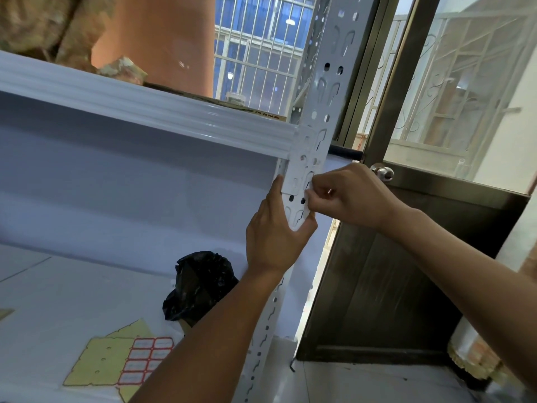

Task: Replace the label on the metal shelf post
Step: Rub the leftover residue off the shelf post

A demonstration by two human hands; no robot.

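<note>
The white slotted metal shelf post (325, 91) rises at the centre, joined to a white shelf beam (145, 112). A white rectangular label (295, 177) lies flat on the post just under the beam. My left hand (274, 237) grips the post from below, forefinger up its left edge and thumb on its right side. My right hand (345, 196) reaches in from the right and pinches the label's right edge with its fingertips. A yellow backing sheet with several red-bordered labels (142, 359) lies on the lower shelf.
A crumpled black plastic bag (200, 286) sits on the lower shelf board (58, 301) behind my left forearm. A dark metal door (392, 286) with a round knob (384, 173) stands close to the right of the post. An orange pot (162, 39) stands on the upper shelf.
</note>
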